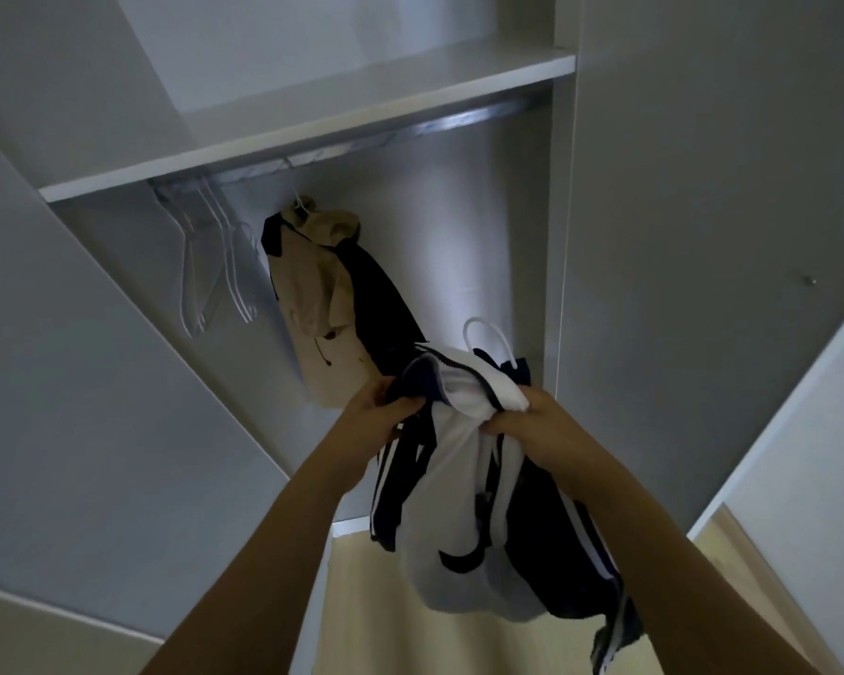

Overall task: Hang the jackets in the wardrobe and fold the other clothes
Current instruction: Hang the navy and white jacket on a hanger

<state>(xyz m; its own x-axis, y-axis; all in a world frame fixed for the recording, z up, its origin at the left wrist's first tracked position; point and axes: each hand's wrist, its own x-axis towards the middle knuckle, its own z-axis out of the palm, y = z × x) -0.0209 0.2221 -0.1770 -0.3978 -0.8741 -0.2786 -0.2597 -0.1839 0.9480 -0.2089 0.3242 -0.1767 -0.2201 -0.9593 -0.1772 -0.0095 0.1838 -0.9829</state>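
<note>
White wardrobe (620,197) interior fills the frame, seen from below, with a shelf (313,124) across the upper part and a metal rail (459,123) just beneath it. At the upper left of the frame, several bare white hangers (215,265) hang bunched on the rail; just right of them a beige and navy jacket (327,304) already hangs, its hood uppermost. At lower centre a white and navy jacket (464,484) is held up toward the rail, its body drooping below the hands. The left hand (376,411) grips the dark collar edge, and the right hand (522,416) is closed round the white shoulder fabric, presumably also round the hanger beneath, though that part is hidden. A white hanger hook (483,333) stands clear above the garment, well below the rail. Holding both shoulders likely keeps the jacket seated on its hanger while the hook is raised; the open rail space at the right appears the intended spot.
</note>
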